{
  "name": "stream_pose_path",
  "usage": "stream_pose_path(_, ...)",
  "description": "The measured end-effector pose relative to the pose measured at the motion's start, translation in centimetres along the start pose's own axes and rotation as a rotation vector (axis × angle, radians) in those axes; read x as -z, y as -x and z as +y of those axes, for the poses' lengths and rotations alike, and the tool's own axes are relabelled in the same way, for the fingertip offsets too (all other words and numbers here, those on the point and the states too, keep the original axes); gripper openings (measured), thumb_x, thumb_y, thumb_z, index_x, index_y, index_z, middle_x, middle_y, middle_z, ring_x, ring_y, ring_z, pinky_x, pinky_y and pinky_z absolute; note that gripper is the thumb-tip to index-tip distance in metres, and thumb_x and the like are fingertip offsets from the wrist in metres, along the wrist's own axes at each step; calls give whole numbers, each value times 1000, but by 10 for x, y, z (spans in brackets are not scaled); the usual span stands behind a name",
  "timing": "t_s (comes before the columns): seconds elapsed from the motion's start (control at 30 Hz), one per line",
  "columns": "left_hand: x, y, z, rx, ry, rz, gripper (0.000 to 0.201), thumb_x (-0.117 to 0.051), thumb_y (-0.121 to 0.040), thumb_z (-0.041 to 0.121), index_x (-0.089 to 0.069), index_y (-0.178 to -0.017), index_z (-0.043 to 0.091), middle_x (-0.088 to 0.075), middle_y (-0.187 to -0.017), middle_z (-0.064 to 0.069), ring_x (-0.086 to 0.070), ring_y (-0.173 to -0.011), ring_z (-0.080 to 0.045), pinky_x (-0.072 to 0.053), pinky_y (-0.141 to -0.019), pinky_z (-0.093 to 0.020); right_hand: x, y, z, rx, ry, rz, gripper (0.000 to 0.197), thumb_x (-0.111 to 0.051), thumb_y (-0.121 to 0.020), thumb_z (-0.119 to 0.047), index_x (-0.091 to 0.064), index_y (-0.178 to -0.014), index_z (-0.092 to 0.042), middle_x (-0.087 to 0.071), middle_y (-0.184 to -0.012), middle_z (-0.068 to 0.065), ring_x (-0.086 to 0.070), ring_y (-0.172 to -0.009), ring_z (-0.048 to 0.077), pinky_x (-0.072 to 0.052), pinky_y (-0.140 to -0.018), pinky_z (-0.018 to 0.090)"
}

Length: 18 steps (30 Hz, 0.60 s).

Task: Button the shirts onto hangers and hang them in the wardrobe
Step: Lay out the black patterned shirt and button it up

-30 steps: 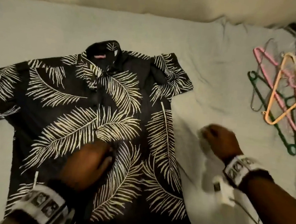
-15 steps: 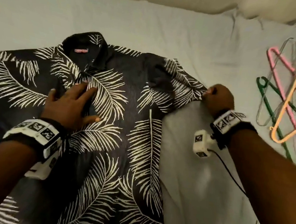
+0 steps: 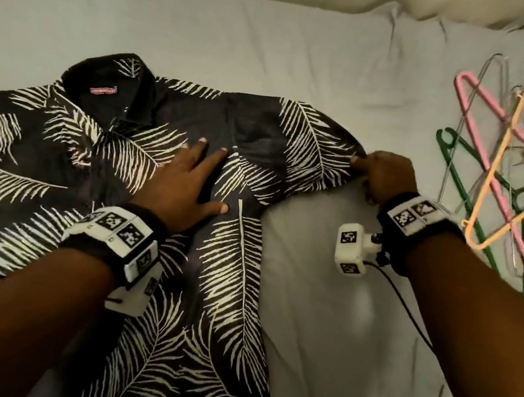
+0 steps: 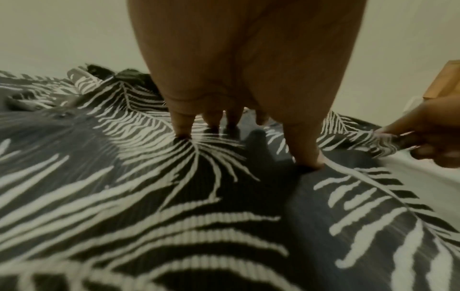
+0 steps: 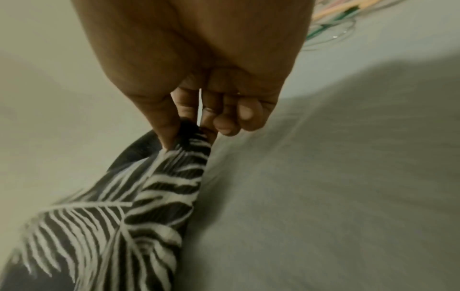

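Where a red label (image 3: 103, 90) sits inside the collar, its white lettering is too small to read; it belongs to a black shirt (image 3: 142, 218) with a pale palm-leaf print, lying front-up and flat on the bed (image 3: 301, 57) under a light sheet. On its chest rests the left hand (image 3: 181, 180), fingers straight and spread, palm pressing the cloth down just below the collar. Off to the side, the right hand (image 3: 382, 175) has its grip pinching the hem of the short sleeve (image 3: 311, 151) between thumb and forefinger at the sleeve's outer edge, with the other fingers curled. Seen from the right wrist, the thumb lies on top of the cloth with the sleeve trailing away below it, a detail the head view hides behind the knuckles. Only the head view shows the heap of hangers (image 3: 508, 179), pink, orange, green and wire, lying well apart on the bed's right side.
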<state>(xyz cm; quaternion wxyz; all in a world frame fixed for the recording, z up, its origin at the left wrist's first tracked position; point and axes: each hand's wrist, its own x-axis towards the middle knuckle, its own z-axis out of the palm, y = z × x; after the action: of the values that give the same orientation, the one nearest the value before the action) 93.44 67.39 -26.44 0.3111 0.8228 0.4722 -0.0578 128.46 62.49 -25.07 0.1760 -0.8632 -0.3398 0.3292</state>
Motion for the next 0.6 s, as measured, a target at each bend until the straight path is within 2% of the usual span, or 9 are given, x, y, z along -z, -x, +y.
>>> stream_pose_path(0.07,-7,-3,-2,72,-67,-58,118,-78,-75,60,-2,-161,34,8,-170,-5,4,-155,-33,-16,-123,-59,4,4,16,-150,-84,-77,21,-69,-86,-29,-59,-69,-22,-56,-46,-10,-53,-53,14,-46,-58,27)
stream_pose_path(0.13,-10,-5,-3,93,-110,-79,124,-78,-72,64,4,-160,36,15,-169,-3,9,-155,-33,-14,-122,-61,5,13,18,-124,-11,-162,19,-63,-90,-24,-60,-73,-15,-58,-50,-2,-53,-52,18,-43,-52,26)
stream_pose_path(0.2,-11,-9,-4,93,-118,-95,127,-78,-70,65,8,-159,38,16,-168,-4,9,-155,-34,-15,-122,-62,5,10,5,-1,51,-151,34,-47,-94,-34,-66,-86,-7,-66,-69,13,-62,-65,27,-47,-61,35)
stream_pose_path(0.27,-10,-13,-5,90,-138,-116,132,-80,-67,67,11,-159,39,17,-168,-5,9,-154,-36,-16,-121,-62,4,-6,-19,172,19,-127,65,-33,-82,-53,-72,-96,-3,-70,-89,26,-68,-86,41,-49,-78,46)
stream_pose_path(0.33,-7,-16,-2,116,-148,-158,134,-81,-66,66,14,-158,40,20,-167,-4,11,-154,-37,-16,-121,-64,0,-30,-47,108,-45,-106,63,-47,-72,-69,-73,-77,-12,-72,-87,21,-68,-91,42,-52,-85,50)
stream_pose_path(0.4,-7,-18,1,139,-161,-186,136,-82,-66,65,17,-157,41,22,-167,-2,12,-154,-37,-16,-120,-65,-7,-52,-65,81,59,-71,63,-58,-74,-74,-65,-65,-12,-67,-72,12,-67,-86,37,-51,-76,43)
stream_pose_path(0.43,-6,-19,2,143,-165,-190,136,-82,-66,65,18,-157,41,23,-167,-2,12,-154,-37,-16,-119,-65,-10,-58,-75,122,147,-93,61,-57,-81,-71,-64,-67,-12,-65,-71,9,-66,-85,35,-46,-72,37)
stream_pose_path(0.5,-7,-19,2,142,-157,-193,136,-82,-67,64,18,-156,41,23,-167,-2,13,-154,-36,-15,-119,-66,-13,-64,-84,222,297,-95,43,-58,-89,-52,-67,-82,-11,-69,-88,10,-65,-93,32,-42,-73,31)
stream_pose_path(0.6,-8,-18,1,149,-139,-202,136,-82,-67,64,19,-156,42,26,-166,0,16,-154,-35,-13,-119,-65,-17,-62,-87,295,400,-110,15,-60,-88,-35,-65,-92,-21,-69,-107,5,-63,-103,28,-45,-82,30)
